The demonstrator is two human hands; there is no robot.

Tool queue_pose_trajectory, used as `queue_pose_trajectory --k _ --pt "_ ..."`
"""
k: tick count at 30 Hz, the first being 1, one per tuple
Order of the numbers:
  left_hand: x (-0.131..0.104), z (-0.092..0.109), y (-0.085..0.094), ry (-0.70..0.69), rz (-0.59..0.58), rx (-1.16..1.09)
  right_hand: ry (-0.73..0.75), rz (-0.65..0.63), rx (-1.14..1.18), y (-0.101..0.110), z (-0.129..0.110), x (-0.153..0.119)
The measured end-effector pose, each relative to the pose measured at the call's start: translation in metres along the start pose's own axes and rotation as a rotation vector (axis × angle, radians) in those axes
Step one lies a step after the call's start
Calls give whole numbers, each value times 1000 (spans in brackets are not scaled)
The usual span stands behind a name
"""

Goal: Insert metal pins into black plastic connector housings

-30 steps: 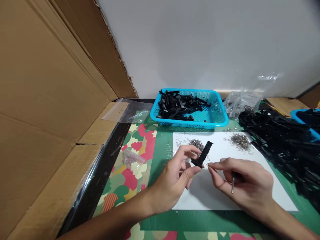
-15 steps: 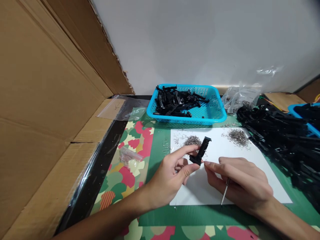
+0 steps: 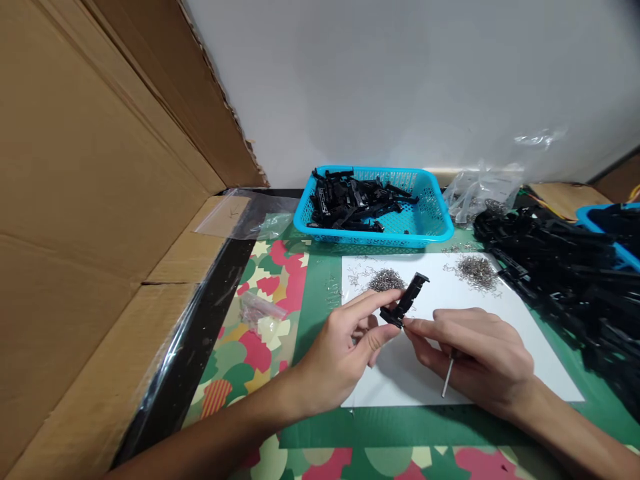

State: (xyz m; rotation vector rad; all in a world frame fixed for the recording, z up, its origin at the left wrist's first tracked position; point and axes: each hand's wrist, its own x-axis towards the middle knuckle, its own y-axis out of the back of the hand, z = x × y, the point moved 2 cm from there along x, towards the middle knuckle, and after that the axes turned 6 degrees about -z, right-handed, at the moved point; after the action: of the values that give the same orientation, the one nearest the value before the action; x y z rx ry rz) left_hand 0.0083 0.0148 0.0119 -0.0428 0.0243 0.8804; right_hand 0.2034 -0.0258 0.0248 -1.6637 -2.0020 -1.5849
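Between the thumb and fingers of my left hand (image 3: 345, 340) is a black plastic part (image 3: 411, 297), tilted with its long arm up to the right. My right hand (image 3: 475, 353) is closed, its thumb and index fingertips pinched against the part's lower end; whatever tiny piece they hold there is too small to make out. Tucked in the same hand is a thin screwdriver-like tool (image 3: 449, 377), its metal shaft pointing down and its handle mostly hidden. Behind my left fingers lies a pile of small bent metal pieces (image 3: 386, 280) on a white sheet (image 3: 390, 380).
A blue basket (image 3: 370, 240) of black parts stands at the back. Another small metal pile (image 3: 476, 272) lies on the sheet's right side. Many black parts (image 3: 555, 260) heap up at right, near a clear bag (image 3: 483, 193). Cardboard (image 3: 100, 167) walls the left.
My right hand has shifted slightly left, its fingertips now against the part's lower end. The black part has tilted a little further right in my left hand.
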Motion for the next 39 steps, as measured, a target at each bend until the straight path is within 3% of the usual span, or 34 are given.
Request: queue_pose_trajectory --k 10,19,24,32,35,39 --pt "0 3 0 -72 -106 -4 -30 -22 18 -1 5 -2" --pt "-3 -3 5 52 -99 3 -63 -55 -54 7 9 1" --pt "-4 0 5 53 -179 75 -95 -40 62 10 12 0" --pt "-2 3 2 -49 4 66 -583 1 405 12 17 5" --pt "-3 4 1 -110 53 150 -654 3 459 10 18 5" --pt "-5 11 4 -246 160 466 -640 -26 459 10 20 4"
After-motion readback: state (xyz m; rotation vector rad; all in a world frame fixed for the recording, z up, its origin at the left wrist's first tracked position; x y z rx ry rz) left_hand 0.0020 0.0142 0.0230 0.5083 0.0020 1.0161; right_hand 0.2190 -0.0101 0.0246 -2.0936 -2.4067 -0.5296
